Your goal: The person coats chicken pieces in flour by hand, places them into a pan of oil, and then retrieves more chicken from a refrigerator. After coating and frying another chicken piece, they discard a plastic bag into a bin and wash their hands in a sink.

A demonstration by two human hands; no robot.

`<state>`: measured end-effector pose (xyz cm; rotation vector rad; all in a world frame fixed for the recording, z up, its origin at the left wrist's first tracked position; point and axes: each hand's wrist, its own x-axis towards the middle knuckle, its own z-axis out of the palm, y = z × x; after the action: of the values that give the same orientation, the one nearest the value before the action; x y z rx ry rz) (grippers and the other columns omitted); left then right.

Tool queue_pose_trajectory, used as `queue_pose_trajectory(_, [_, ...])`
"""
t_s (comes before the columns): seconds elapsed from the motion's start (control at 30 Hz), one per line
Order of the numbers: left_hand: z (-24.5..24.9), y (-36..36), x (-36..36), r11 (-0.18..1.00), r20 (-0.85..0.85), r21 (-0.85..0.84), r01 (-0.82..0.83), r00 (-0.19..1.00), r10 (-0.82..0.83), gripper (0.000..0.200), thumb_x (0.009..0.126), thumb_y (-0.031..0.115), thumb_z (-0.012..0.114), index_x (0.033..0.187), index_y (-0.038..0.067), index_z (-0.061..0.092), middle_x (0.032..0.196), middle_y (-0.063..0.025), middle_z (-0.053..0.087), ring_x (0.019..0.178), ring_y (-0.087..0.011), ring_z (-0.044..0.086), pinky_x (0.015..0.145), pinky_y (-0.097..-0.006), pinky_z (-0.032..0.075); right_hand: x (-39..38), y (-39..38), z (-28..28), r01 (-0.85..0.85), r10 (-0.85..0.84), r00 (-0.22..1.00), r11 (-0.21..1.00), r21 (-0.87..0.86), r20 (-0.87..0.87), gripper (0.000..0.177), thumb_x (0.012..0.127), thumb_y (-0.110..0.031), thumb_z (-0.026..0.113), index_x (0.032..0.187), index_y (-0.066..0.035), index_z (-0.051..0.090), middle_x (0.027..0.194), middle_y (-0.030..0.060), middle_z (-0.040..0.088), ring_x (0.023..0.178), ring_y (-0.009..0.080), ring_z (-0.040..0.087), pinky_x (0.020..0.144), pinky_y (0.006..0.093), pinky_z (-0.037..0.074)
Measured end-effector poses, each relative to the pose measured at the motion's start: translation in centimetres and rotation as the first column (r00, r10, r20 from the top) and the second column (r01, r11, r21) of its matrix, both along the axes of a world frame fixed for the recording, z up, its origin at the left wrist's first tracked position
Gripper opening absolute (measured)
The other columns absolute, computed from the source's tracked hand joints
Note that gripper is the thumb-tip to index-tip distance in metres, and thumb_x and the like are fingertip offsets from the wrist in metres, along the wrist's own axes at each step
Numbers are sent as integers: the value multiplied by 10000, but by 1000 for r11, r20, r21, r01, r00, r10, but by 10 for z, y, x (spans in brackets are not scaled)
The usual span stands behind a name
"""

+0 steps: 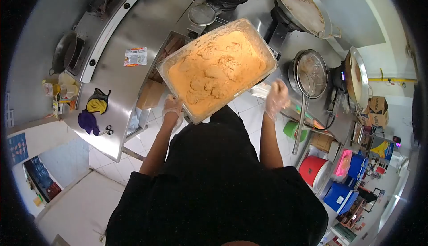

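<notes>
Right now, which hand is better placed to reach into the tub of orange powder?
Right, I'd judge: the right hand is beside the tub, apparently free, while the left hand holds its edge.

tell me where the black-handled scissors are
In the head view, the black-handled scissors lie on the left-side shiny steel counter, just beside the crumpled purple cloth.

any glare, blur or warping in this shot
head view: strong wide-angle warping, with dark corners and the long white stove panel looking bowed; bright glare on the steel counter near the purple cloth; right hand looks a little soft, maybe from motion; orange powder well lit
</notes>
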<state>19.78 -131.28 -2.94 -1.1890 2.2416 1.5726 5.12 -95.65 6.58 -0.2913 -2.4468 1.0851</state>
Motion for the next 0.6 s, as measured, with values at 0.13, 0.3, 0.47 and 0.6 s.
queue_pose_trajectory(0.13, [-14, -1, 0, 997, 12, -71, 20, 1000, -19, 369, 840, 302, 634, 1004, -27, 604, 844, -217, 672, 687, -314, 679, 657, -404, 535, -67, -50, -26, -517, 431, 848, 799, 307, 308, 247, 855, -161, 563, 1009, -15, 689, 993, 218, 687, 930, 378, 655, 854, 433, 508])
queue_pose_trajectory(0.3, [23, 5, -5, 995, 119, -98, 24, 993, -12, 383, 849, 320, 615, 1067, 5, 619, 898, -217, 680, 774, -338, 682, 707, -428, 526, -145, -82, -126, -631, 335, 554, 767, 121, 762, 355, 873, -363, 591, 1023, -67, 714, 1077, 211, 682, 1051, 323, 643, 894, 445, 488])
queue_pose_trajectory(0.47, [19, 11, -3, 975, 202, -221, -38, 976, 84, 372, 845, 333, 622, 1057, 28, 624, 923, -210, 686, 838, -346, 677, 757, -430, 515, -138, -122, -95, -790, 292, 420, 583, 189, 859, 428, 856, -353, 609, 1083, 6, 655, 1121, 274, 642, 1081, 384, 618, 909, 447, 489])
queue_pose_trajectory(0.6, [27, 14, -5, 972, 249, -212, -100, 956, 153, 368, 838, 349, 633, 1043, 43, 625, 950, -199, 694, 902, -346, 670, 794, -436, 502, -155, -98, -167, -897, 611, 422, 389, 210, 670, 400, 849, -345, 649, 1055, -3, 670, 1024, 263, 672, 1005, 387, 653, 826, 421, 523])
